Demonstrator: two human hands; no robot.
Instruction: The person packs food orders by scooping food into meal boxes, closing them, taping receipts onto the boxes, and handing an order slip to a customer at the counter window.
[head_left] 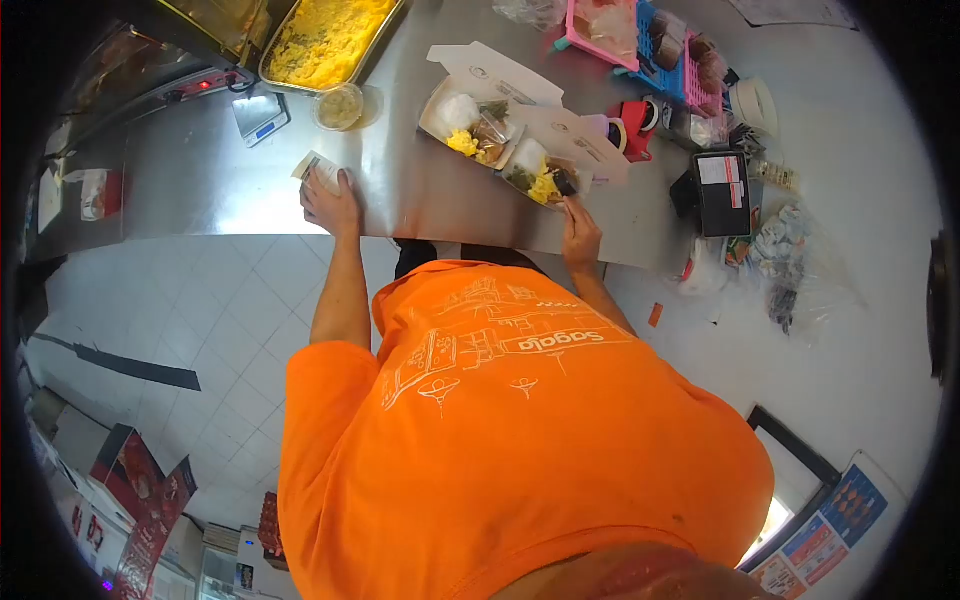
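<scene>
My left hand is closed around a small white printed paper item over the steel counter's front edge. My right hand has its fingertips together at the near corner of an open white meal box. A dark piece lies right by those fingertips; whether they hold it or the box edge I cannot tell. Rice, greens and yellow shreds fill this box. Beside it another open meal box contains rice, yellow shreds and a clear packet.
On the steel counter stand a tray of yellow food, a round clear tub and a digital scale. A red tape dispenser, coloured baskets and a black device crowd the right side.
</scene>
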